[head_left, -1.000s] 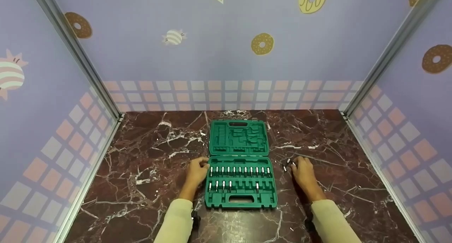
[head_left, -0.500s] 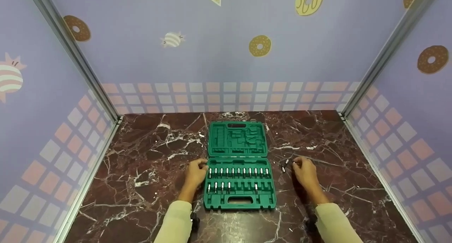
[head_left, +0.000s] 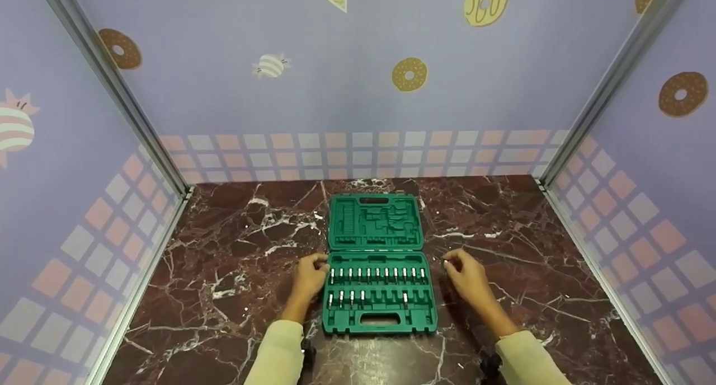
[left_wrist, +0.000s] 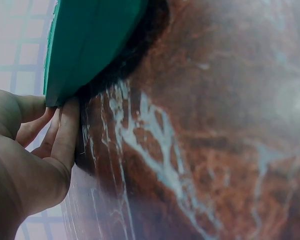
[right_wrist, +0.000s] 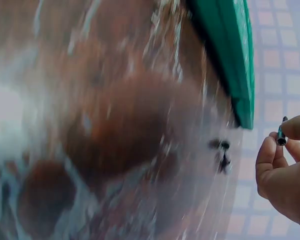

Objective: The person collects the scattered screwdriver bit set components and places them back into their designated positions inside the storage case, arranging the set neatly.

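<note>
A green plastic tool case lies unfolded on the table, its lower half facing me. Across that half runs a full row of bit sockets, with a partly filled row nearer to me. My left hand grips the case's left edge, thumb and fingers at its rim in the left wrist view. Close to the right of the case, my right hand pinches a single bit socket, whose hollow end shows in the right wrist view. Loose dark bits lie blurred on the table by that hand.
The case's lid, with moulded recesses, lies folded back toward the rear wall. Reddish-brown marbled tabletop surrounds the case. Patterned panels also stand on the left and right.
My right hand has come away from the loose bits and moved left toward the case, a bit socket between its fingers. The left hand keeps its place at the case's edge.
</note>
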The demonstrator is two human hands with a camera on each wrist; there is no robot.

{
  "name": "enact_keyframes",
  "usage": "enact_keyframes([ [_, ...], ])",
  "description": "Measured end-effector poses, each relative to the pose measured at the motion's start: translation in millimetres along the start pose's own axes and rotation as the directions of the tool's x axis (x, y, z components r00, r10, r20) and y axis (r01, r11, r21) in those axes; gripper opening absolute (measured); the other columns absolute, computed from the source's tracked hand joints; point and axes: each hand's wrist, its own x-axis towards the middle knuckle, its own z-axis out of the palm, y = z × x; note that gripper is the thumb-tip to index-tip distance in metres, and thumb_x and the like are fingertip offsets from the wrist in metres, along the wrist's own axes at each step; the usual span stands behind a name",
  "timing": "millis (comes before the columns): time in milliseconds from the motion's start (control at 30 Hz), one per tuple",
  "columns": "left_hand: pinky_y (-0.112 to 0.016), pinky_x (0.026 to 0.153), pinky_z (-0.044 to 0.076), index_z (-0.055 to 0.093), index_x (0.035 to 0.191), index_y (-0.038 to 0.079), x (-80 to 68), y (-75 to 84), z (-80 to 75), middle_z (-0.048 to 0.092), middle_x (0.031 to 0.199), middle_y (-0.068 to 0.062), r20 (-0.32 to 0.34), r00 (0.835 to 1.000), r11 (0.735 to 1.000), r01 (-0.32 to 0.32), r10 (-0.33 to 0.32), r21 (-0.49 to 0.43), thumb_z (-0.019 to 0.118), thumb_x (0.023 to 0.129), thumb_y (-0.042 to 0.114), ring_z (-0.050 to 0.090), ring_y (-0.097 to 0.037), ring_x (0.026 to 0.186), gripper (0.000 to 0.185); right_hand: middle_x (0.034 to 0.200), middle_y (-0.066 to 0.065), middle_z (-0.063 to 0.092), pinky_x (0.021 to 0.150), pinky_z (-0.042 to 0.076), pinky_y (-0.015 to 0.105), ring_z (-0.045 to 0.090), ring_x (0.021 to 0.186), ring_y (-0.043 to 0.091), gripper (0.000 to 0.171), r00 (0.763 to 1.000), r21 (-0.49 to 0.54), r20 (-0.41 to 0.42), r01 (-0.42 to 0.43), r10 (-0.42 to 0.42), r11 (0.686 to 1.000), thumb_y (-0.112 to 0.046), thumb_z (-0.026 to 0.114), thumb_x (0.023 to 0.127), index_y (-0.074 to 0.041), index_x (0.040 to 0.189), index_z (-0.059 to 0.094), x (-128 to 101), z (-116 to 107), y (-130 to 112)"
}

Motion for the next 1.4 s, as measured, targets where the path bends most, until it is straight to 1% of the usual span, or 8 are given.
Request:
enact_keyframes([
  [233,-0.050,0.087,0.053,0.078,0.109,0.005,0.1,-0.6,1.3,0.075,0.096,-0.011,-0.006,1.000,1.000,-0.008,0.008,-0.005,0.072,0.094,0.005,0.069,-0.031,0.094,0.016,0.091,0.004,0.073,0.071,0.049,0.025,0.059,0.079,0.011,0.012,0.992,0.115,0.099,0.071,-0.083,0.991,-0.001,0.075,0.091,-0.011,0.097,0.075,-7,16,-31],
  [400,-0.051,0.087,0.053,0.078,0.109,0.005,-1.2,-1.7,1.6,0.075,0.096,-0.012,-0.012,1.000,1.000,-0.013,0.013,-0.001,0.072,0.093,0.004,0.069,-0.031,0.094,0.017,0.089,0.001,0.072,0.069,0.050,0.024,0.059,0.077,0.007,0.010,0.965,0.144,0.200,0.139,-0.167,0.980,-0.004,0.076,0.092,-0.013,0.097,0.076,-12,30,-50],
  [533,-0.052,0.088,0.053,0.079,0.108,0.005,-1.2,-1.9,1.0,0.075,0.095,-0.011,-0.019,1.000,1.000,-0.010,0.010,0.010,0.072,0.093,0.005,0.070,-0.031,0.093,0.016,0.092,0.000,0.073,0.069,0.052,0.024,0.062,0.078,0.006,0.008,0.925,0.161,0.310,0.179,-0.222,0.971,-0.009,0.075,0.094,-0.011,0.101,0.076,-15,39,-60],
  [700,-0.052,0.089,0.052,0.079,0.108,0.006,0.0,-0.7,0.4,0.075,0.095,-0.011,-0.022,1.000,1.000,-0.015,0.016,0.018,0.072,0.093,0.005,0.069,-0.031,0.094,0.016,0.094,0.000,0.074,0.068,0.053,0.024,0.064,0.079,0.007,0.009,0.870,0.175,0.425,0.193,-0.251,0.965,-0.012,0.075,0.095,-0.008,0.103,0.076,-16,50,-70],
  [900,-0.052,0.089,0.052,0.079,0.110,0.007,-1.8,0.6,-1.2,0.075,0.096,-0.011,-0.007,1.000,1.000,-0.002,0.002,0.021,0.072,0.094,0.007,0.070,-0.031,0.094,0.017,0.098,0.002,0.074,0.074,0.056,0.027,0.069,0.086,0.014,0.009,0.804,0.156,0.521,0.239,-0.286,0.958,-0.010,0.073,0.096,-0.007,0.104,0.076,-17,64,-79],
  [1000,-0.052,0.089,0.052,0.078,0.111,0.006,-2.5,0.7,-1.6,0.076,0.098,-0.011,-0.001,1.000,1.000,-0.001,0.002,0.018,0.072,0.094,0.007,0.070,-0.031,0.095,0.018,0.098,0.003,0.075,0.077,0.057,0.029,0.070,0.089,0.017,0.009,0.780,0.143,0.549,0.265,-0.299,0.954,-0.009,0.073,0.096,-0.006,0.104,0.075,-17,70,-82],
  [1133,-0.052,0.090,0.052,0.078,0.110,0.006,-1.6,0.8,-1.4,0.076,0.097,-0.011,-0.008,1.000,1.000,-0.007,0.007,0.019,0.072,0.093,0.007,0.070,-0.031,0.095,0.018,0.096,0.004,0.075,0.078,0.058,0.031,0.071,0.089,0.017,0.007,0.767,0.129,0.563,0.288,-0.309,0.949,-0.008,0.074,0.095,-0.007,0.102,0.073,-17,76,-84],
  [1400,-0.050,0.085,0.053,0.078,0.112,0.004,-1.3,-0.5,-0.9,0.075,0.097,-0.012,0.005,1.000,1.000,-0.002,0.002,-0.014,0.071,0.094,0.006,0.070,-0.030,0.091,0.019,0.092,0.004,0.076,0.075,0.058,0.029,0.072,0.086,0.016,0.007,0.756,0.084,0.571,0.333,-0.319,0.939,-0.006,0.075,0.093,-0.007,0.099,0.071,-17,81,-86],
])
